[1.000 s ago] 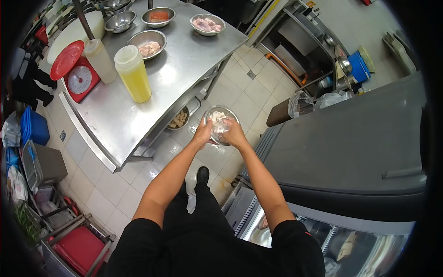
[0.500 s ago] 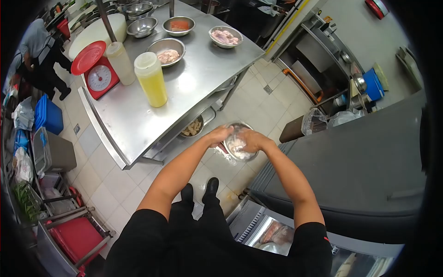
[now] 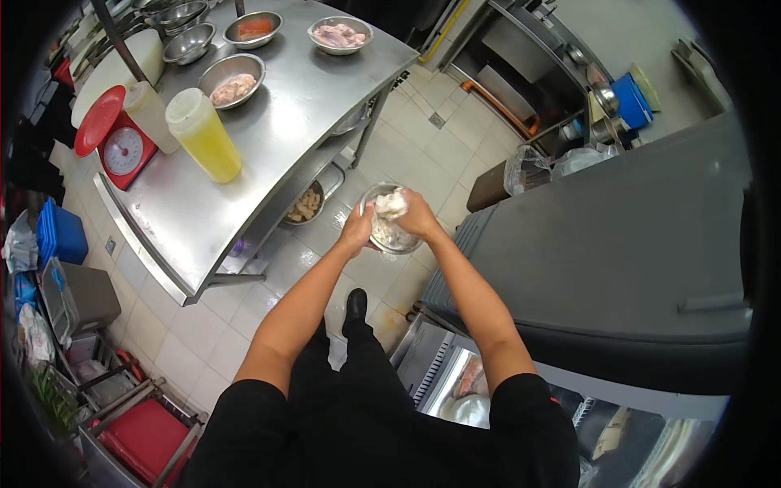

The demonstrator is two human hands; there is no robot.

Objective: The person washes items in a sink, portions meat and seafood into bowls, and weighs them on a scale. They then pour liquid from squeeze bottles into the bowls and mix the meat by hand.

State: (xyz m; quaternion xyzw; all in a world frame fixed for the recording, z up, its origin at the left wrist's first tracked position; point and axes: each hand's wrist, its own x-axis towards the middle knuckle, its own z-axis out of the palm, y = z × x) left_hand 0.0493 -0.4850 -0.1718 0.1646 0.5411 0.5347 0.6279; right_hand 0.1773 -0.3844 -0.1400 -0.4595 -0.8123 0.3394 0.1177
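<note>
A round metal bowl [image 3: 373,192] is held out in front of me above the floor. My left hand [image 3: 356,230] grips its near left rim, with the thumb over the edge. Closed round a pale, white-coated lump [image 3: 390,203], my right hand [image 3: 416,216] is over the bowl's right side. The lump looks soft and floury; its exact kind does not show. Loose whitish stuff [image 3: 394,236] lies in the bowl below it.
On the steel table [image 3: 277,138] at left are a bottle of yellow liquid [image 3: 205,138], a red scale [image 3: 124,151] and bowls of raw meat [image 3: 338,36]. A pan of pale pieces [image 3: 307,205] sits on the lower shelf. A grey fridge [image 3: 602,244] stands at right, an open drawer [image 3: 439,370] below.
My right hand, blurred inside the bowl before, now holds the white lump up. My view has turned, so the table sits further left. One foot has shifted.
</note>
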